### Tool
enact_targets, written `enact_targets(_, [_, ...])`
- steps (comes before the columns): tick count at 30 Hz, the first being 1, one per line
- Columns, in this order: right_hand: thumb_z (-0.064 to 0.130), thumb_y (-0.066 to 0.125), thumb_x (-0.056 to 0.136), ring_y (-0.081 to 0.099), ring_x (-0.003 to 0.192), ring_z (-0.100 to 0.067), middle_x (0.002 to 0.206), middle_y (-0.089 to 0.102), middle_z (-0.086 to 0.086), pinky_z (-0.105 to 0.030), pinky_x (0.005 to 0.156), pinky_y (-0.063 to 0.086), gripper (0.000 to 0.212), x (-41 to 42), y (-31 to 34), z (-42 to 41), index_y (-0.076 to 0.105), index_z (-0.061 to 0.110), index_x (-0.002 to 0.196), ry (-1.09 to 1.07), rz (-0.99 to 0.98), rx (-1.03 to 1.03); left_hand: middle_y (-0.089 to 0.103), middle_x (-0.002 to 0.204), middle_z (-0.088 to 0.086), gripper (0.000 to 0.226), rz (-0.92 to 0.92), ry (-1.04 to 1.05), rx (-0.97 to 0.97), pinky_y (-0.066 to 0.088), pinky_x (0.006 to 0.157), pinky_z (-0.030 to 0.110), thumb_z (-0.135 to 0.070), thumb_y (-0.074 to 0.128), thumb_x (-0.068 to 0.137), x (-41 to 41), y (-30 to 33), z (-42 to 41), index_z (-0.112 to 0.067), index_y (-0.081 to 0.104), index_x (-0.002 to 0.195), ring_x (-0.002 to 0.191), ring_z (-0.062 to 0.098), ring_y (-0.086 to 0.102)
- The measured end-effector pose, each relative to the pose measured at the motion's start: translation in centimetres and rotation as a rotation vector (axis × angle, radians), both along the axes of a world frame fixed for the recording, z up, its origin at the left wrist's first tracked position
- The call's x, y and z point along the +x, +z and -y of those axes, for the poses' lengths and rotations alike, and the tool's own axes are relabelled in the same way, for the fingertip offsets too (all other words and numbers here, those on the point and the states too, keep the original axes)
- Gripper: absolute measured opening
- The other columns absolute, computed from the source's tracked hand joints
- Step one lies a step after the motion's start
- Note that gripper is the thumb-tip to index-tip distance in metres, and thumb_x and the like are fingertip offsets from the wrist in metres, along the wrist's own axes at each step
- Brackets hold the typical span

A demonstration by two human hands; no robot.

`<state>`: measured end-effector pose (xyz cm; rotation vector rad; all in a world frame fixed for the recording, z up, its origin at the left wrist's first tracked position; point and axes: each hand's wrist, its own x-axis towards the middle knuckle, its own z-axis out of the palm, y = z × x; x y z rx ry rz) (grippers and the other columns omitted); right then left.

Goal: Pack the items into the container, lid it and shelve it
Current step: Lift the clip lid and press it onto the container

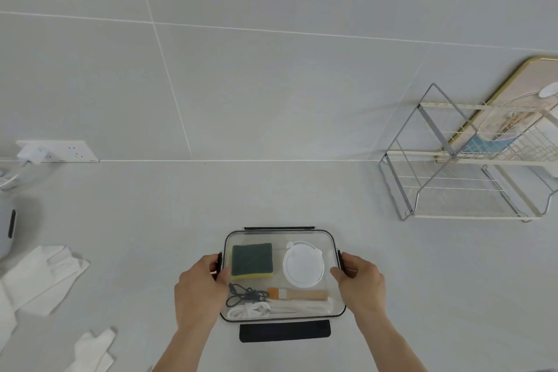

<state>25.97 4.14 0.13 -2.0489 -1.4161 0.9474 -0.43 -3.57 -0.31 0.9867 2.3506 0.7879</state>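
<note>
A clear rectangular container (279, 235) with a transparent lid and black clasps sits on the counter in front of me. Inside lie a green-and-yellow sponge (251, 260), a round white disc (303, 266), a wooden-handled brush (299, 294), a dark coiled cable (244, 297) and a white cable (250, 310). My left hand (200, 287) grips the container's left side at the clasp. My right hand (360, 281) grips its right side at the other clasp. The near black clasp (284, 331) lies folded outward toward me.
A two-tier wire shelf rack (462, 160) stands at the right against the tiled wall, with a gold-edged board (513, 93) behind it. White cloths (39, 275) lie at the left. A grey appliance (7, 229) and a wall socket (57, 150) are at the far left.
</note>
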Motion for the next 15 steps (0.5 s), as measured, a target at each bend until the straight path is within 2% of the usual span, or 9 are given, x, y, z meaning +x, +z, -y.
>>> enact_targets(4, [0.012, 0.078, 0.076, 0.07, 0.092, -0.016, 0.089, 0.078, 0.008, -0.036, 0.087, 0.055, 0.029, 0.7, 0.2, -0.7, 0.078, 0.026, 0.101, -0.052, -0.092, -0.063, 0.077, 0.097, -0.011, 0.021, 0.03, 0.025, -0.011, 0.043, 0.069, 0.03, -0.028, 0.068, 0.084, -0.2, 0.1, -0.2, -0.031, 0.072, 0.104, 0.086, 0.019, 0.071])
enact_targets(9, [0.011, 0.079, 0.074, 0.072, 0.084, -0.016, 0.085, 0.078, 0.013, -0.038, 0.085, 0.057, 0.029, 1.1, 0.1, -0.9, 0.079, 0.029, 0.097, -0.089, -0.172, -0.104, 0.077, 0.098, -0.009, 0.021, 0.03, 0.029, -0.008, 0.046, 0.072, 0.031, -0.027, 0.068, 0.084, -0.2, -0.2, -0.1, -0.031, 0.073, 0.105, 0.089, 0.022, 0.071])
enact_targets(15, [0.005, 0.077, 0.079, 0.072, 0.091, -0.015, 0.092, 0.079, 0.006, -0.039, 0.091, 0.056, 0.031, 1.5, -0.6, -0.8, 0.078, 0.02, 0.106, -0.088, -0.282, -0.137, 0.078, 0.098, -0.005, 0.022, 0.08, 0.017, -0.01, 0.049, 0.074, 0.033, -0.024, 0.067, 0.086, -0.3, -0.6, -0.2, -0.027, 0.074, 0.107, 0.089, 0.022, 0.07])
